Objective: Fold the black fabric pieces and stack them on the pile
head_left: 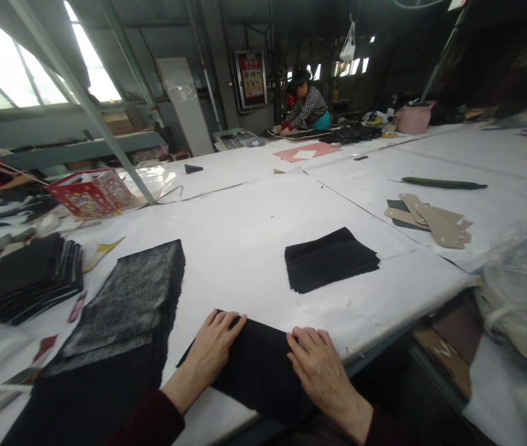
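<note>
A black fabric piece [261, 362] lies at the table's near edge, its lower part reaching over that edge. My left hand [212, 345] has its fingers closed on the upper left side of it. My right hand [317, 364] grips the right side, fingers bent over the border. Beyond my hands rests a stack of black fabric pieces [331, 260] with slightly uneven edges. To the left stands a thick pile of black and speckled grey fabric [121, 300], partly folded over. The undersides of my fingers are hidden.
The white-covered table [230, 229] stretches far back. Further left are a stack of dark panels [24, 275] and a red patterned box [89, 195] by a slanting pole. At right lie beige templates [444, 226] and a long green cucumber-like object [444, 183]. A person [307, 105] works at the far end.
</note>
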Demonstrator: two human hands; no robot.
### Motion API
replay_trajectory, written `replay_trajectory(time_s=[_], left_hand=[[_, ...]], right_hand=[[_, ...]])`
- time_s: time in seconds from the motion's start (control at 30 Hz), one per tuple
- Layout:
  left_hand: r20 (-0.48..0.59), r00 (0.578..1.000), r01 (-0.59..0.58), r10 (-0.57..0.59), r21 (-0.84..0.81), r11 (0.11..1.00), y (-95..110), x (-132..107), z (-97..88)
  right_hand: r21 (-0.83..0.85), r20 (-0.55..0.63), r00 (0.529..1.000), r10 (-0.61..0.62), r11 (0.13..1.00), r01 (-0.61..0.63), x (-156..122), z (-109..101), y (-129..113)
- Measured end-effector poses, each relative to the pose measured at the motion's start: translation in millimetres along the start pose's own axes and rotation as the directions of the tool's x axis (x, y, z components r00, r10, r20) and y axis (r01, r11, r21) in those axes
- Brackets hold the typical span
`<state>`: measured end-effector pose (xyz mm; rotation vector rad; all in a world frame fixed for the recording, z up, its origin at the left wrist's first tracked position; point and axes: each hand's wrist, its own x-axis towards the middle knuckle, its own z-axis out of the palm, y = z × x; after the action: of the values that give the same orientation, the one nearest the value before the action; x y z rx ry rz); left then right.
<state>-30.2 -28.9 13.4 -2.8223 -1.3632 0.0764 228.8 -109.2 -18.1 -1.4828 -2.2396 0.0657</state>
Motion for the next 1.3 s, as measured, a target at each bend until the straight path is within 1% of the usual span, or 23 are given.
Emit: replay_trajectory(time_s=[0.07,0.13,0.2,0.27,0.33,0.4,0.43,0.5,0.57,0.63,0.67,0.7,0.77,0.8,0.83,0.9,0.97,1.03,1.07,1.13,1.2,1.27,1.3], left_hand=[[0.004,0.999,0.047,-0.047,-0.062,0.997,-11.0,5.3,-5.0],[0.012,0.996,0.086,-0.085,-0.106,0.991,-13.6,12.5,-9.5],[0.022,0.996,0.092,-0.090,-0.129,0.987,-9.6,18.1,-12.4],[0.029,0.998,0.068,-0.064,-0.171,0.983,-3.2,20.2,-13.3],[0.038,0.998,0.050,-0.041,-0.257,0.965,2.7,20.1,-12.6],[0.052,0.997,0.071,-0.055,-0.370,0.926,7.8,21.8,-11.9],[0.063,0.996,0.086,-0.065,-0.433,0.897,10.6,24.9,-11.9],[0.068,0.995,0.103,-0.079,-0.553,0.827,18.0,37.8,-12.9],[0.045,0.995,0.096,-0.088,-0.658,0.747,28.2,60.5,-15.1],[0.011,0.994,0.084,-0.113,-0.733,0.675,40.4,92.1,-17.8],[0.000,0.991,0.087,-0.133,-0.760,0.644,46.7,110.2,-19.1],[-0.006,0.988,0.094,-0.157,-0.779,0.620,52.8,129.2,-20.4],[-0.024,0.973,0.124,-0.231,-0.788,0.603,63.7,167.6,-22.7],[-0.044,0.961,0.141,-0.274,-0.774,0.618,68.3,185.9,-23.7],[-0.078,0.947,0.154,-0.311,-0.740,0.655,72.2,203.1,-24.5],[-0.168,0.924,0.164,-0.343,-0.637,0.753,77.7,232.6,-25.2],[-0.239,0.914,0.153,-0.326,-0.543,0.826,80.1,254.7,-24.1],[-0.273,0.914,0.131,-0.299,-0.500,0.856,79.8,268.3,-21.5],[-0.279,0.916,0.122,-0.289,-0.493,0.861,79.2,271.7,-20.1],[-0.290,0.916,0.115,-0.278,-0.475,0.873,77.5,272.1,-18.1],[-0.297,0.912,0.125,-0.283,-0.456,0.881,75.2,265.3,-17.1],[-0.313,0.905,0.128,-0.287,-0.443,0.887,69.2,253.2,-15.8],[-0.353,0.894,0.088,-0.274,-0.462,0.883,63.7,244.5,-14.6]], right_hand=[[0.060,0.004,0.999,0.045,0.997,-0.045,8.9,-2.5,1.0],[0.098,0.004,0.995,0.097,0.990,-0.097,20.3,-1.8,-1.2],[0.126,0.011,0.992,0.126,0.984,-0.126,29.0,3.1,-4.3],[0.171,0.022,0.992,0.125,0.977,-0.127,31.0,11.7,-4.6],[0.210,-0.007,0.994,0.114,0.972,-0.110,26.2,20.4,1.1],[0.230,-0.022,0.992,0.127,0.966,-0.118,18.9,23.3,13.8],[0.247,0.002,0.990,0.143,0.959,-0.139,16.3,20.8,22.7],[0.303,0.118,0.976,0.185,0.929,-0.212,16.7,6.1,45.5],[0.359,0.239,0.948,0.212,0.888,-0.289,27.0,-19.8,74.6],[0.362,0.301,0.926,0.229,0.871,-0.333,47.4,-51.2,109.3],[0.340,0.312,0.921,0.232,0.878,-0.336,60.5,-66.6,128.1],[0.295,0.311,0.922,0.231,0.899,-0.324,75.1,-80.6,147.4],[0.101,0.276,0.932,0.234,0.958,-0.270,106.6,-101.5,184.9],[-0.036,0.246,0.938,0.244,0.969,-0.243,122.3,-107.6,201.7],[-0.158,0.214,0.944,0.250,0.963,-0.219,137.4,-110.8,216.5],[-0.289,0.166,0.950,0.265,0.934,-0.210,163.6,-108.8,238.9],[-0.340,0.133,0.952,0.276,0.915,-0.218,181.8,-97.8,251.6],[-0.376,0.106,0.957,0.271,0.902,-0.214,189.6,-80.4,257.0],[-0.382,0.098,0.960,0.261,0.901,-0.206,189.3,-70.3,258.1],[-0.368,0.101,0.967,0.235,0.912,-0.183,181.2,-49.8,259.9],[-0.330,0.094,0.974,0.205,0.930,-0.164,168.3,-32.2,264.5],[-0.291,-0.060,0.983,0.172,0.939,-0.182,159.1,-19.9,272.4],[-0.242,-0.146,0.979,0.143,0.954,-0.176,157.4,-16.2,275.9]])
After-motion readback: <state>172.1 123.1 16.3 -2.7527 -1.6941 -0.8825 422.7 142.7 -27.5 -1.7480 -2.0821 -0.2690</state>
